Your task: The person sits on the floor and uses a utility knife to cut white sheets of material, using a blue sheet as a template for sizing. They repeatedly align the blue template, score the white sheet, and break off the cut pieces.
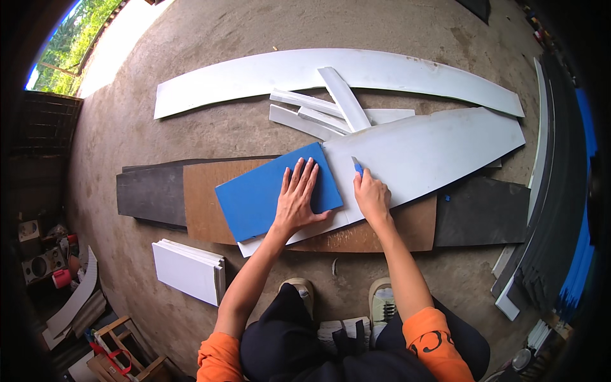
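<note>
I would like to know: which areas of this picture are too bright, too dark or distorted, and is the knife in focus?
Head view: the sunlit floor at upper left is washed out; the picture's rim falls to black; the long white panel bows, probably from the fisheye lens; the knife and blue panel look reasonably sharp.

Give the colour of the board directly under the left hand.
Blue board; shows best in the head view.

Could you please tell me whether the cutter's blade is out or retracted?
It is out: the blade shows as a grey strip beyond the blue handle in the right hand.
</note>
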`<state>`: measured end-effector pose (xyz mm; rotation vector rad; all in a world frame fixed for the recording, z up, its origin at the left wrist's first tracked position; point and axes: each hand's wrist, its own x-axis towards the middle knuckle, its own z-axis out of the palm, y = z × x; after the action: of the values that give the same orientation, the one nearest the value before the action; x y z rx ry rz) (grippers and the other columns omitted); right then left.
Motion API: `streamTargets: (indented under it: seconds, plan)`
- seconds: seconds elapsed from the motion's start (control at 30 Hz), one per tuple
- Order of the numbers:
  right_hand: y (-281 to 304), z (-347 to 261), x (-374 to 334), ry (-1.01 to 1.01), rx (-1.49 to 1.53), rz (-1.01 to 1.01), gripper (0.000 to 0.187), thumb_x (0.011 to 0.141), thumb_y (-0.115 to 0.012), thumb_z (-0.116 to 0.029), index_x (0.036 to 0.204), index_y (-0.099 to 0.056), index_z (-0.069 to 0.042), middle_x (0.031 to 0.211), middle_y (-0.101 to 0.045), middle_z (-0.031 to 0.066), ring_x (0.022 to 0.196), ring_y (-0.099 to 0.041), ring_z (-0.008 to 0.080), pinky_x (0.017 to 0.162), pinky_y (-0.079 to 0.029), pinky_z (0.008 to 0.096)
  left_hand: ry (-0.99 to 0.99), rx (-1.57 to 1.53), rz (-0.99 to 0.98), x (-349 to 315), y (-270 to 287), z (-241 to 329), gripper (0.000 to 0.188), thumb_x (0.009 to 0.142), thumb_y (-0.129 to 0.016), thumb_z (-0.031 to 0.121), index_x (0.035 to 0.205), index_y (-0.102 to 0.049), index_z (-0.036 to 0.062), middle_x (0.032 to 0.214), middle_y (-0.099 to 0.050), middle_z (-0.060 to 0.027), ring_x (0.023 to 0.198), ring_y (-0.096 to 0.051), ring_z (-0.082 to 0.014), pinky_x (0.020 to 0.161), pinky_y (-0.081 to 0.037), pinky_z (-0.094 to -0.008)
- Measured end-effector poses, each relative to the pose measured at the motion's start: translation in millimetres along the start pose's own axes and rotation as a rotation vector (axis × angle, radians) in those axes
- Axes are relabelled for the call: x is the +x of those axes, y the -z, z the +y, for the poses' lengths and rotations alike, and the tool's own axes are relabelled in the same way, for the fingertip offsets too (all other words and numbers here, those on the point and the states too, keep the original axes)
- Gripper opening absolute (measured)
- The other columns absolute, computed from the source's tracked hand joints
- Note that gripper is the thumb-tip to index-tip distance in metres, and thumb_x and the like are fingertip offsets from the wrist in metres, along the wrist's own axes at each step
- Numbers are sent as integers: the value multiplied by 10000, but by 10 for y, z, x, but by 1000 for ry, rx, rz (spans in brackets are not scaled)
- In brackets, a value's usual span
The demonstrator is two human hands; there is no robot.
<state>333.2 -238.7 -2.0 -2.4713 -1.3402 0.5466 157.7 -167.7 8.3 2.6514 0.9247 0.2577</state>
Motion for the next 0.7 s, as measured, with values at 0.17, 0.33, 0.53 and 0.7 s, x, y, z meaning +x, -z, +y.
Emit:
streamTargets:
  seconds: [0.17, 0.33, 0.53, 0.7]
  plan:
    - [-12, -14, 3, -6, -22, 4, 268, 881, -402, -275, 856, -519, -35, 585, -589, 173, 595, -605, 358, 556, -480, 450, 3, 6, 0, -17, 27, -49, 1016, 536, -685, 476, 1342, -251, 34, 1397, -250, -125, 1317, -167, -280, 1067, -101, -448]
    - [9, -37, 0, -21, -4, -5, 280, 881, -404, -279, 860, -525, -28, 609, -592, 185, 615, -600, 370, 582, -475, 457, -3, -18, -1, -6, 39, -38, 1006, 540, -688, 464, 1341, -254, 36, 1396, -250, -126, 1317, -165, -283, 1065, -112, -448]
    - [15, -12, -4, 6, -35, 14, 273, 883, -400, -274, 862, -516, -28, 602, -594, 178, 604, -607, 358, 568, -483, 442, -14, -30, 18, 11, 36, -32, 999, 543, -687, 462, 1339, -260, 36, 1393, -259, -125, 1316, -167, -285, 1065, -126, -443]
    - [119, -228, 7, 27, -33, -114, 270, 886, -404, -278, 882, -501, -27, 596, -592, 180, 625, -610, 359, 579, -483, 458, -10, -29, 28, -21, 27, -76, 974, 554, -679, 463, 1330, -276, 34, 1388, -265, -125, 1310, -182, -289, 1064, -135, -446]
